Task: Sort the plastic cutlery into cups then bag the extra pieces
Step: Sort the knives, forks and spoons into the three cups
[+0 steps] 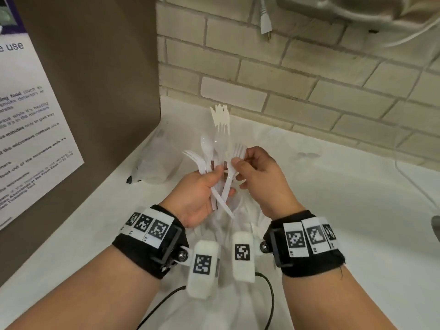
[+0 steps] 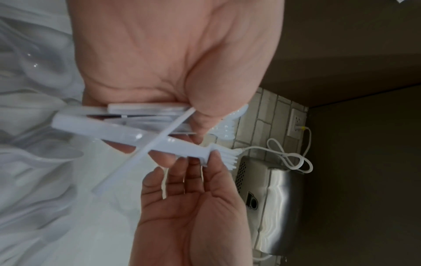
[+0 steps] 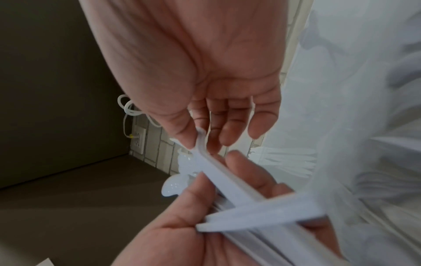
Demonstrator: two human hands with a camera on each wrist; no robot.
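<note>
My left hand grips a fanned bundle of white plastic cutlery by the handles: forks, a spoon and more, heads pointing up and away. My right hand pinches one white fork near its neck between thumb and forefinger, its handle crossing the bundle. The left wrist view shows that fork lying across the stacked handles under my left thumb. In the right wrist view the pinched fork runs down into my left hand's grip. More loose cutlery lies in a heap on the white counter below my hands.
A crumpled clear plastic bag lies at the left against a brown cabinet side with a notice. A brick wall backs the white counter. A steel appliance and white cord hang above.
</note>
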